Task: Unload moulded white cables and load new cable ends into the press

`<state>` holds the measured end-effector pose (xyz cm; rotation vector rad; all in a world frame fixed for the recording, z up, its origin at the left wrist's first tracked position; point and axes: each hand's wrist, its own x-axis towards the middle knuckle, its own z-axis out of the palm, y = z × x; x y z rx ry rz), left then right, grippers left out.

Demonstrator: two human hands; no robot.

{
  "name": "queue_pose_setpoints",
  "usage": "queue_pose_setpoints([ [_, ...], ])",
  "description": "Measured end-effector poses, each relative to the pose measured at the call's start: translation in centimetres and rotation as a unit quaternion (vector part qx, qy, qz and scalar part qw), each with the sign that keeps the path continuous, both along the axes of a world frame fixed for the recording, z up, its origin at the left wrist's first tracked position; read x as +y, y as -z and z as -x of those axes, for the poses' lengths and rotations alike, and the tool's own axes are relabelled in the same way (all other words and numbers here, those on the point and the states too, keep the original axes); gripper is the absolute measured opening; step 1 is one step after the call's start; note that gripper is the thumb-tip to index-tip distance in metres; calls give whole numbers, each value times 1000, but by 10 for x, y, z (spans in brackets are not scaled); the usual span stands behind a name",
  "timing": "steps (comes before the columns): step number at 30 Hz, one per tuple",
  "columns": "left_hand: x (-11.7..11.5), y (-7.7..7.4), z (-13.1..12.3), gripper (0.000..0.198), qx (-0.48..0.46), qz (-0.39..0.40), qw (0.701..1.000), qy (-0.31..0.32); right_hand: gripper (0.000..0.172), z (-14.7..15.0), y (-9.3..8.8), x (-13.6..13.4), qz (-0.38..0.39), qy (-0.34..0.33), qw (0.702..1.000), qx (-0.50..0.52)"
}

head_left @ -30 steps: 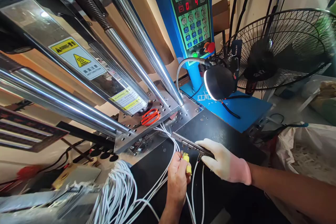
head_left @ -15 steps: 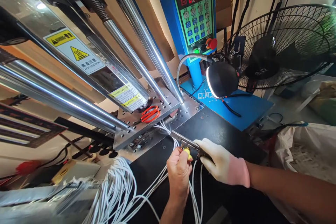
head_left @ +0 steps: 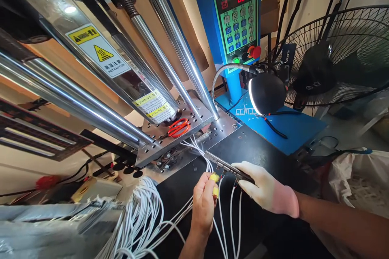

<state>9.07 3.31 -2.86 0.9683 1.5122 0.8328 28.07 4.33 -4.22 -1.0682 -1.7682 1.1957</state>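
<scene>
My right hand [head_left: 267, 189], in a white glove with a pink cuff, grips the near end of a long metal fixture bar [head_left: 223, 164] lying on the black worktable [head_left: 258, 149]. White cables [head_left: 142, 218] run from a thick bundle at the lower left up to the bar, and several hang from it beside my hands. My bare left hand [head_left: 203, 204] pinches a small yellow-handled tool [head_left: 214, 179] with its tip right at the bar, among the cable ends.
Steel columns [head_left: 179, 44] of a moulding machine rise at the left. Orange scissors [head_left: 178, 127] lie on its perforated plate. Behind stand a blue control panel [head_left: 238, 12], a black gooseneck lamp [head_left: 267, 92] and a black fan [head_left: 334, 56]. A white bag [head_left: 358, 178] sits at the right.
My left hand has risen with the yellow tool closer to the bar. The view has shifted slightly to the left, and the panel's red display has changed.
</scene>
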Motion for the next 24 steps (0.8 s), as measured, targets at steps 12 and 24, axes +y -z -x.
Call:
queue_pose_setpoints([
  [12,6,-15,-9,47,-35,33,997,-57,11,2,4,-2,-29,-2,999,-23],
  [24,33,-14,17,48,241,-130,951,145,17,7,-1,11,36,18,999,-33],
])
